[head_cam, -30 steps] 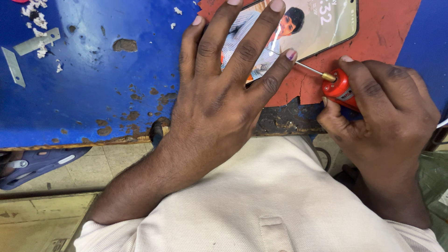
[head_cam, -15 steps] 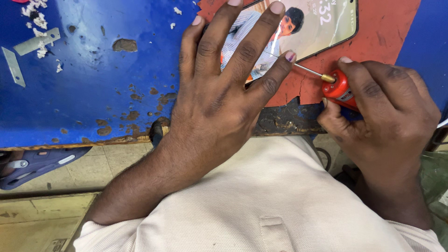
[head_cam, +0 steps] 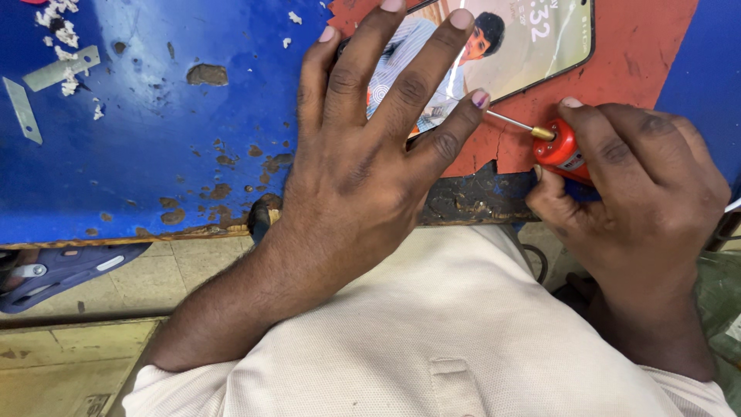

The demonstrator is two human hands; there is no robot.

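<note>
Chipped blue paint covers the worktop [head_cam: 154, 154], with an orange-red mat [head_cam: 641, 54] lying on its right part. On that mat lies a smartphone [head_cam: 532, 38], screen up and lit. Of the two hands, the left hand [head_cam: 370, 162] lies flat with fingers spread, pressing on the phone's near end. The right hand [head_cam: 633, 193] is closed around the red handle of a small screwdriver [head_cam: 556, 143], whose thin metal shaft points left to the phone's lower edge, just beside the left little fingertip. Metal strips [head_cam: 58, 69] and white scraps [head_cam: 58, 23] lie at the worktop's far left. A dark sandal [head_cam: 69, 270] rests on the tiled floor below.
</note>
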